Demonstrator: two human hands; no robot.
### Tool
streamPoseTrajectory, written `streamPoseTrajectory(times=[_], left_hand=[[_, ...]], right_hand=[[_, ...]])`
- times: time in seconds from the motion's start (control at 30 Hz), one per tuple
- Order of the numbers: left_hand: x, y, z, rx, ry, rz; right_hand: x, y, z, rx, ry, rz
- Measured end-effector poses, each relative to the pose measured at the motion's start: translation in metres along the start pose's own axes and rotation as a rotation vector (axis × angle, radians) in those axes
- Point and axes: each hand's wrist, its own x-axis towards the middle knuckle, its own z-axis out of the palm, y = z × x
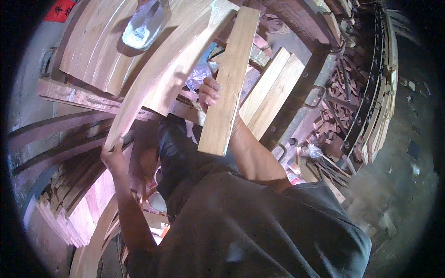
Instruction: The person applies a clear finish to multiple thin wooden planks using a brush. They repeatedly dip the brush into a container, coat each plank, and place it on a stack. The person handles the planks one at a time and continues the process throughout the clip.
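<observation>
Far left: stacks of dark and reddish wooden strips (69,185), edges bending with the lens. Next over, left hand (112,155) with fingers curled round the lower end of a long pale curved plank (162,69), held up against a pile of similar bent boards (92,51). Up top, a whitish, dusty tool-like thing (141,25) resting on those boards, hard to say what exactly. Middle: right hand (209,92) clamped on the edge of a short straight light-wood board (229,83), raised and tilted, well off the bench. Right of that, two flat pale planks (271,92) lying side by side, then a heap of reddish offcuts (333,134).

Progress-wise: looks mid-sorting, both pieces in the air, nothing set down yet. Right-hand fingertips mostly hidden behind the board; bench underneath blocked by a dark shirt (259,222).
</observation>
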Motion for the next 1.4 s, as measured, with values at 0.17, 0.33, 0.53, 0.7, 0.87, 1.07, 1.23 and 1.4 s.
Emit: streamPoseTrajectory(times=[0.17,0.33,0.53,0.7,0.87,1.07,1.23,1.4], left_hand=[[-0.004,0.019,-0.004,-0.025,-0.050,0.035],[0.001,0.005,-0.005,-0.043,-0.067,0.080],[-0.004,-0.002,0.000,-0.145,-0.081,0.075],[-0.003,-0.003,0.000,-0.128,-0.063,0.095],[0.000,-0.010,0.001,-0.121,-0.056,0.057],[-0.001,-0.003,-0.002,0.002,-0.032,0.083],[0.001,0.000,0.000,0.012,-0.012,0.030],[0.001,0.002,-0.001,-0.045,-0.021,0.083]], right_hand=[[-0.008,0.015,0.010,-0.102,-0.135,0.094],[-0.009,0.013,0.009,-0.125,-0.206,0.149],[-0.020,0.007,0.006,-0.138,-0.069,0.061],[-0.015,-0.006,-0.006,-0.377,0.359,-0.215],[-0.002,-0.020,-0.051,-0.749,0.826,-0.557],[0.023,-0.029,-0.082,-1.203,0.838,-0.736],[0.033,-0.035,-0.086,-1.821,1.000,-0.647],[0.033,-0.058,-0.101,-1.653,0.912,-0.502]])
